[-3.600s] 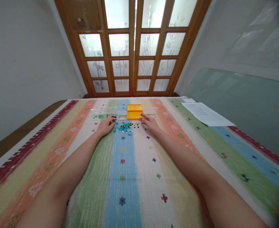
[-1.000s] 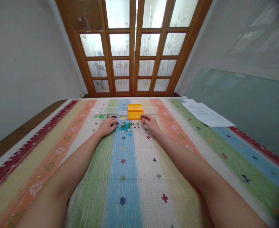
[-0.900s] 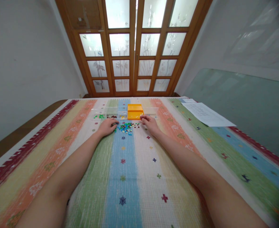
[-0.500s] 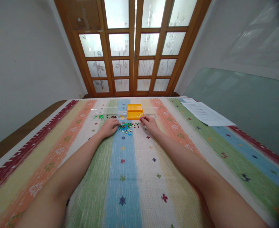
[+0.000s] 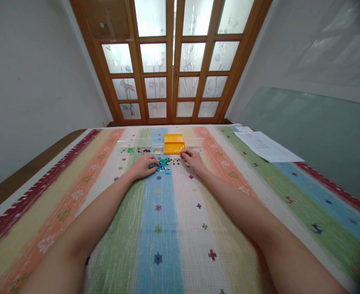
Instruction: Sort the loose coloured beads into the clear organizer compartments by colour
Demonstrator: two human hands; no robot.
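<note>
A loose heap of tiny coloured pieces (image 5: 164,164), blue, green, dark brown and pale yellow, lies on the tablecloth. My left hand (image 5: 145,165) reaches to its left side, fingers curved, with a gap between thumb and fingers; the fingertips meet the pieces. Right of the heap, my right hand (image 5: 193,159) has thumb and fingertips pinched together by the front right corner of an orange box (image 5: 174,139). Whatever is in that pinch is too small to make out. A few whitish pieces lie in the orange box, which has its lid folded back.
Behind my hands stands a clear compartment tray, holding green pieces (image 5: 127,150), dark brown pieces (image 5: 143,151) and yellow pieces (image 5: 157,151). Printed paper (image 5: 265,146) lies at the right. A striped tablecloth (image 5: 158,220) covers the table; a wood-and-glass door (image 5: 172,73) stands beyond.
My left hand has moved slightly right, further over the heap's left edge, and its thumb and fingers now show a gap. My right hand stays almost where it was.
</note>
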